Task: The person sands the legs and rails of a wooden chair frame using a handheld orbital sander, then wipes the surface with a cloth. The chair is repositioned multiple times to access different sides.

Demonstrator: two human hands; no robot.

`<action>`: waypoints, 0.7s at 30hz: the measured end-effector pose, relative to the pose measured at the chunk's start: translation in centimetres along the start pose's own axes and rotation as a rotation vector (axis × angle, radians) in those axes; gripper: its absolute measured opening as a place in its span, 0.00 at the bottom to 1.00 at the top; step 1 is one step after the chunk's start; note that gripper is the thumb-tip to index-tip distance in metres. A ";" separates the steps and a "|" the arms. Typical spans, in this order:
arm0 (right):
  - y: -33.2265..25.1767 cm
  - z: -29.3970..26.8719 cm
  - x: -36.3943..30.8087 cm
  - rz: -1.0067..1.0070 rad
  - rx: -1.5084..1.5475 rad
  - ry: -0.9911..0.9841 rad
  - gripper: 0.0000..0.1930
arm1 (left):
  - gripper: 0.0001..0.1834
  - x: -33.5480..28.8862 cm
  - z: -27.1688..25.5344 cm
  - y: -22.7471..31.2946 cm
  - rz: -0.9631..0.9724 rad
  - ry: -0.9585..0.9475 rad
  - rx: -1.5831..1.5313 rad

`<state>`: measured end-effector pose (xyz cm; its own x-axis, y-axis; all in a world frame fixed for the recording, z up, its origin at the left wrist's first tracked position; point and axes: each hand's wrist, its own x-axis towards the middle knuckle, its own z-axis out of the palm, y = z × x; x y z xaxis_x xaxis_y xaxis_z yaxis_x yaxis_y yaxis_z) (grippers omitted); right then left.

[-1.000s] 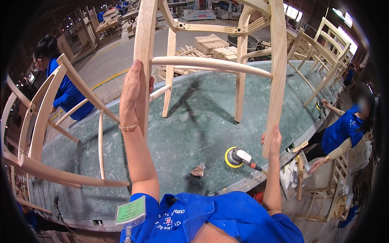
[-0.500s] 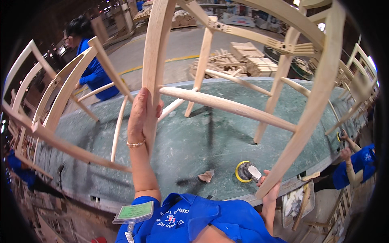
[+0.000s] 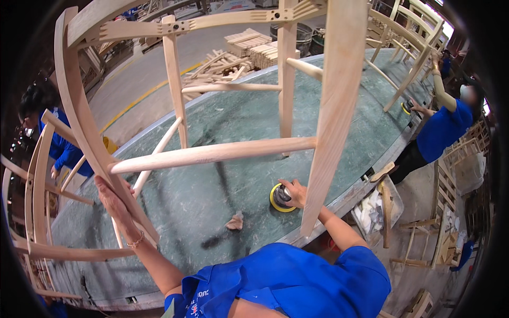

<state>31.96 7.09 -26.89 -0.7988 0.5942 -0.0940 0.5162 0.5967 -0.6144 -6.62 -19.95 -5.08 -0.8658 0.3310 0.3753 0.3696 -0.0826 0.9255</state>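
Observation:
An unpainted wooden chair frame stands on the green tabletop in front of me. My left hand grips its near left leg low down, palm along the outer side, with fingertips showing past the inner edge. Between the legs, my right hand is closed over a round sander with a yellow rim, which rests on the table; the near right leg passes just in front of that forearm. A crumpled tan scrap lies on the table between my hands.
The green table curves across the view. Another chair frame stands close at left, more chairs at far right. One co-worker is at left, another at right with a sander. A plastic bin sits beside the table's edge.
My right hand has reached forward onto the sander and closed on it. The chair appears turned and shifted left in view, with my left hand still on its leg, lower down.

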 end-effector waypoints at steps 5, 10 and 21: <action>1.2 -5.1 4.4 0.195 0.635 0.190 0.40 | 0.30 0.3 0.7 0.1 0.139 0.047 0.089; -1.9 -14.2 14.2 -0.377 -0.034 0.957 0.38 | 0.31 0.2 0.3 -0.4 0.145 0.059 0.136; -6.7 -17.8 21.8 -0.576 -0.256 1.196 0.41 | 0.30 -1.1 -1.1 -1.7 0.147 0.090 0.134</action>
<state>16.60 25.67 -10.92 -0.2314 0.2512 0.9399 0.3494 0.9231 -0.1607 -6.68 -21.17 -7.01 -0.8238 0.2392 0.5139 0.5300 0.0038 0.8480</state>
